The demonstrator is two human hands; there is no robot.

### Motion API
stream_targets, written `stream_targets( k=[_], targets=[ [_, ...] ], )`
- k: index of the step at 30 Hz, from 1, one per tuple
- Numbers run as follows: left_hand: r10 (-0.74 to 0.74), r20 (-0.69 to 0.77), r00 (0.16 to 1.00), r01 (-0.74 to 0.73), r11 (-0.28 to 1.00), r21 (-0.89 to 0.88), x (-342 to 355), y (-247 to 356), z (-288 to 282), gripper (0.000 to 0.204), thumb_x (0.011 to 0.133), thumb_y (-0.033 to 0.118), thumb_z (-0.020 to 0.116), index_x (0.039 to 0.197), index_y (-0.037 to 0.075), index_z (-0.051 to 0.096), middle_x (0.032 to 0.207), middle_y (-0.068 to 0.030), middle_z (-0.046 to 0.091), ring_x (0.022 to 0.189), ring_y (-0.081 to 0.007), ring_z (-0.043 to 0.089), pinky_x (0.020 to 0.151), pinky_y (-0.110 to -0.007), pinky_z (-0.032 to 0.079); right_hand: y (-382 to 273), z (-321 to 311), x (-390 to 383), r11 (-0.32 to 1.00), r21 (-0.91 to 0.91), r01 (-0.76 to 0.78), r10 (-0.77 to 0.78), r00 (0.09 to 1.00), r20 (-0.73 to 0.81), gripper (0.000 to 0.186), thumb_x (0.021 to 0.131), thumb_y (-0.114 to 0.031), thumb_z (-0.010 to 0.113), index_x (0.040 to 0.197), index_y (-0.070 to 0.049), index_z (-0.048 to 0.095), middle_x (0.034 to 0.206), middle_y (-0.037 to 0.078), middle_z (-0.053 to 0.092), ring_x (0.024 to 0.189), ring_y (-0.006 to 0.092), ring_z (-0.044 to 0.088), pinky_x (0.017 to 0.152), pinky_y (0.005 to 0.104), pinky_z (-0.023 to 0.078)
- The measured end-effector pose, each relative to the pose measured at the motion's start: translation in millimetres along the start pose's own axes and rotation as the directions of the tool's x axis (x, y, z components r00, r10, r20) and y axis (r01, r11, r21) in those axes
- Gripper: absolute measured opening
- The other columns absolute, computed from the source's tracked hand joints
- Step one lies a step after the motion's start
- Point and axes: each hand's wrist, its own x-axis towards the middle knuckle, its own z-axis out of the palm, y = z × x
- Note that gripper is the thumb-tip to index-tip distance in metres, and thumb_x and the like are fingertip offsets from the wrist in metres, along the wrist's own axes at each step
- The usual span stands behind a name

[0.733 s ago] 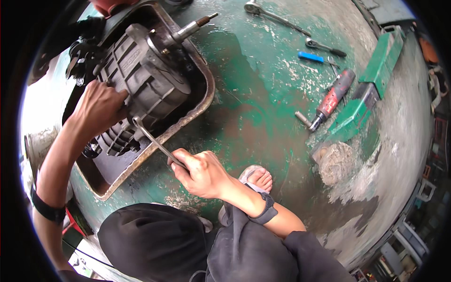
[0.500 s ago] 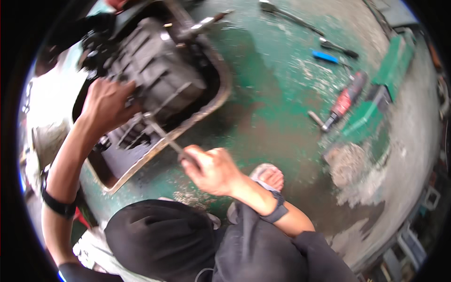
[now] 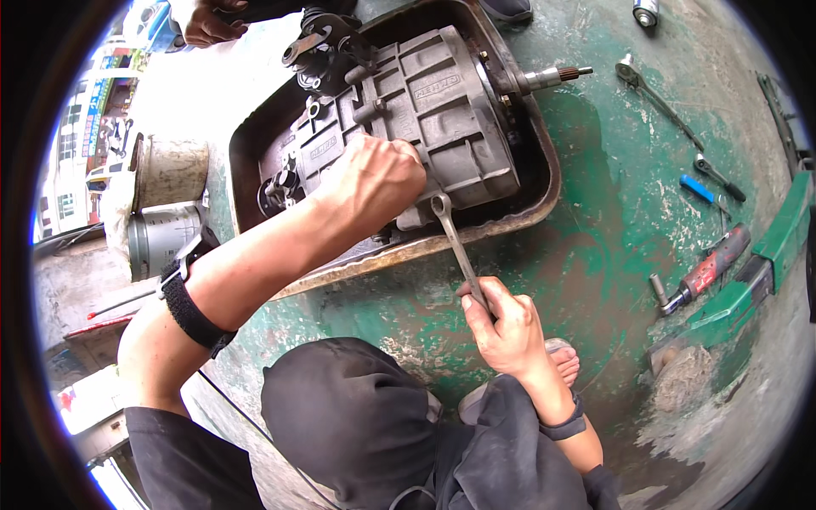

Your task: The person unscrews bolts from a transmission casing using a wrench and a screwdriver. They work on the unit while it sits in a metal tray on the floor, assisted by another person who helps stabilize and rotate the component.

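Note:
A grey cast-metal gearbox (image 3: 459, 127) with a ribbed housing lies in a dark, rust-edged metal tray (image 3: 551, 161). My left hand (image 3: 374, 174) is closed in a fist against its near side. Whatever those fingers hold is hidden. In my right hand (image 3: 507, 327), fingers wrapped around the shank, is a combination wrench (image 3: 459, 246). Its ring end points away from me and overlaps the gearbox's lower edge, right of my left fist. I cannot tell whether the ring sits on a bolt.
Another person's hand (image 3: 212, 24) shows at the top left. On the green floor at right lie ratchets (image 3: 659, 98), a blue-handled tool (image 3: 697, 188), a red-and-black power ratchet (image 3: 714, 265) and a spray can (image 3: 646, 13). Buckets (image 3: 170, 242) stand at left beside a green metal beam opposite (image 3: 786, 225).
The view has swung left, so gearbox, tray and tools appear farther right and sharper. Both hands keep about the same places by the gearbox, the right still gripping the wrench.

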Motion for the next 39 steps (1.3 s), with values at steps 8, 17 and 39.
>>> stream_targets(
  k=[8, 17, 39],
  targets=[
    [-0.143, 0.108, 0.984, 0.171, 0.925, -0.339, 7.8, -16.2, 7.6, 0.018, 0.096, 0.014, 0.051, 0.083, 0.001, 0.052, 0.046, -0.009, 0.048, 0.038, -0.0244, 0.05, 0.04, -0.041, 0.042, 0.5, -0.2, 0.4, 1.0, -0.019, 0.01, -0.009, 1.0, 0.009, 0.009, 0.092, -0.006, 0.06, 0.099, -0.001, 0.062, 0.06, 0.008, 0.056, 0.051, 0.0187, 0.056, 0.05, 0.0306, 0.043],
    [-0.068, 0.091, 0.994, 0.1, 0.903, -0.418, 7.6, -30.2, 12.3, 0.021, 0.099, 0.02, 0.048, 0.102, 0.004, 0.061, 0.055, -0.0122, 0.057, 0.046, -0.0273, 0.058, 0.044, -0.042, 0.046, -0.6, -2.3, 2.6, 0.999, -0.026, -0.035, 0.036, 0.999, 0.013, 0.008, 0.093, -0.007, 0.06, 0.098, -0.001, 0.06, 0.065, 0.014, 0.062, 0.059, 0.0322, 0.067, 0.052, 0.0364, 0.049],
    [0.073, 0.123, 0.99, -0.019, 0.917, -0.398, 21.6, -46.6, -5.9, 0.025, 0.086, 0.027, 0.067, 0.087, 0.002, 0.061, 0.062, -0.0161, 0.062, 0.062, -0.0315, 0.065, 0.062, -0.044, 0.05, 10.5, 2.2, 3.0, 0.999, -0.018, -0.036, 0.037, 0.999, 0.007, 0.009, 0.092, -0.005, 0.06, 0.1, -0.001, 0.061, 0.059, 0.007, 0.054, 0.049, 0.0129, 0.052, 0.05, 0.0289, 0.041]
  ],
)
